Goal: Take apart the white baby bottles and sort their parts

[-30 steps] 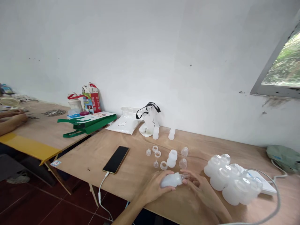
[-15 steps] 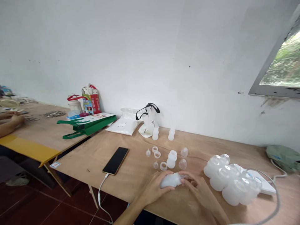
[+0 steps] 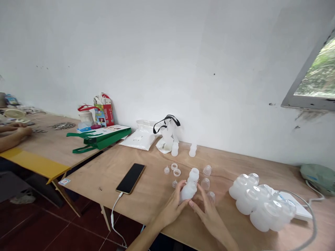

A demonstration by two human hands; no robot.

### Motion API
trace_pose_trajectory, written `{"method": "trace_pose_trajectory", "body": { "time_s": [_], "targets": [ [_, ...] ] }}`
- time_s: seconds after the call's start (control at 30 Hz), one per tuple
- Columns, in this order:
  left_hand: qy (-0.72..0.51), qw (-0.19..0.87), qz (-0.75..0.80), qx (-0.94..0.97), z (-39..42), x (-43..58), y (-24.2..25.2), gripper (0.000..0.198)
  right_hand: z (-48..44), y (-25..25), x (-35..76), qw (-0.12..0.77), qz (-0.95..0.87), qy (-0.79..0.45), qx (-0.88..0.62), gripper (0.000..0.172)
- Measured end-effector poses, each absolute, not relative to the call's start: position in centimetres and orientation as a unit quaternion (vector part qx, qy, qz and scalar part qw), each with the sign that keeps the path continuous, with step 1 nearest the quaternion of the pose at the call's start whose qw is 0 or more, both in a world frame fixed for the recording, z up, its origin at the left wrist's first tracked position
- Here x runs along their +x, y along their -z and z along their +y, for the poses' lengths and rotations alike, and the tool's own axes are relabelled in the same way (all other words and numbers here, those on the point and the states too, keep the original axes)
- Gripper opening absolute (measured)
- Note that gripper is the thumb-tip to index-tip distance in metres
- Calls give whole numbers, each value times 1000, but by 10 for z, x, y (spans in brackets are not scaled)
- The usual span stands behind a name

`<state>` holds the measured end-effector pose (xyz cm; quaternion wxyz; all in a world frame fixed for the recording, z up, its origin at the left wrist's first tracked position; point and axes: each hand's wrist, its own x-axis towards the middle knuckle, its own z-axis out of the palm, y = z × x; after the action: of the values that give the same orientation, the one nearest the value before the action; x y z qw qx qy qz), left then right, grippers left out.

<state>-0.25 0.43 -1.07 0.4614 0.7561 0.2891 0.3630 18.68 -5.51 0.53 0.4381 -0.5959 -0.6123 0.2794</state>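
My left hand (image 3: 171, 206) grips a frosted plastic baby bottle (image 3: 188, 191) on the plywood table (image 3: 89, 177). My right hand (image 3: 206, 212) is beside it, with spread fingertips at the bottle's side. A second frosted bottle (image 3: 194, 175) stands just behind. A clear dome cap (image 3: 211, 197) sits close to my right fingers, and another clear cap (image 3: 205, 183) stands farther back. To the left lie small plastic collar rings (image 3: 177, 172) and teats (image 3: 166, 170). Two narrow frosted bottles (image 3: 175, 149) stand near the wall.
A heap of frosted bottles (image 3: 261, 204) lies to the right on a white box (image 3: 295, 205). A black phone (image 3: 130, 178) lies left, charging by a white cable. White bags (image 3: 140, 139) lean on the wall. A co-worker's hand (image 3: 23, 130) rests on the far-left table.
The bottle has swung from lying on its side to a more upright tilt. My right hand has moved off its end, and a clear cap now stands beside my right fingers.
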Motion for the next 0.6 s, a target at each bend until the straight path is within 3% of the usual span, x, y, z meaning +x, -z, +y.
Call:
{"method": "trace_pose_trajectory", "body": {
  "time_s": [0.17,0.3,0.6],
  "targets": [
    [-353,450,313,758,5,-1,18,76,-52,7,186,354,-679,-310,-563,51],
    [-346,451,327,755,5,1,17,76,-49,14,186,325,-700,-220,-596,41],
    [-301,425,336,784,4,3,12,71,-48,30,184,281,-740,-46,-609,34]
  ]
}}
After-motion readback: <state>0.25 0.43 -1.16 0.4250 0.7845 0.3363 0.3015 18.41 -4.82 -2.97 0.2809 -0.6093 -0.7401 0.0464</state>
